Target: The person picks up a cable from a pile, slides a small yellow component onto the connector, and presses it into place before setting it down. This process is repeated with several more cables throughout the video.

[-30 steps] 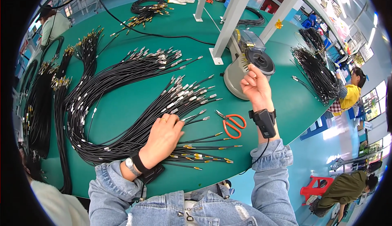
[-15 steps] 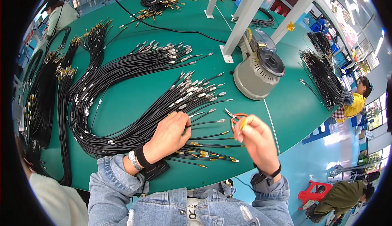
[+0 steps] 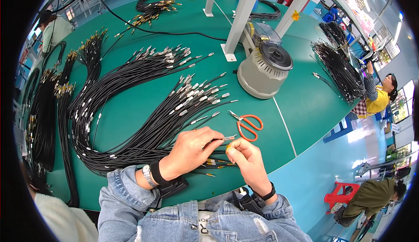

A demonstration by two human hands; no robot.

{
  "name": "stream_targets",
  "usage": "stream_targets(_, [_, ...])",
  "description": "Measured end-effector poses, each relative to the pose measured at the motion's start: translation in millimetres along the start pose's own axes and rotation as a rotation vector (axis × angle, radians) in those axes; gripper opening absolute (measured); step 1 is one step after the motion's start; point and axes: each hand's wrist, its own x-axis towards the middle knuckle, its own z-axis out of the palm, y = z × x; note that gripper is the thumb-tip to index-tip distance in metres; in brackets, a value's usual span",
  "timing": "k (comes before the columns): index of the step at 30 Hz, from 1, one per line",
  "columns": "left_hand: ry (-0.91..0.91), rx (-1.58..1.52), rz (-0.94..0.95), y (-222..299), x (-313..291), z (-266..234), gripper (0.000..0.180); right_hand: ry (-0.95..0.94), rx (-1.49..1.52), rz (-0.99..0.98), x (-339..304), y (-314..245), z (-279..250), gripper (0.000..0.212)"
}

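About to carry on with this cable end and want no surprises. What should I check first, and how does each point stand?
1. Left hand pinches cable near its metal tip: ok.
2. Right hand meets that tip: ok.
3. What the right fingers hold: cannot tell.
4. Scissors lie on the table, within easy reach: ok.
5. Grey machine stands apart from both hands: ok.

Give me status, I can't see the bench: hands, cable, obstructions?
Left hand pinching cable end. Right hand at its tip. Scissors lie just beyond, apart.
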Motion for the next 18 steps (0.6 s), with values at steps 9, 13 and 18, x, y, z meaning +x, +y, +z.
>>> stream_targets(9, [0.047,0.021,-0.015,1.6,-3.0,2.5,0.026,0.066,-0.075,-0.026,7.2,5.8,0.5,0.009])
stream_targets(13, [0.070,0.067,0.021,1.0,-2.4,3.2,0.026,0.087,-0.287,-0.092,5.7,4.0,-3.6,0.010])
stream_targets(18, [0.076,0.111,0.058,3.2,-3.5,2.7,0.020,0.115,-0.366,-0.128,6.2,-0.8,-1.9,0.011])
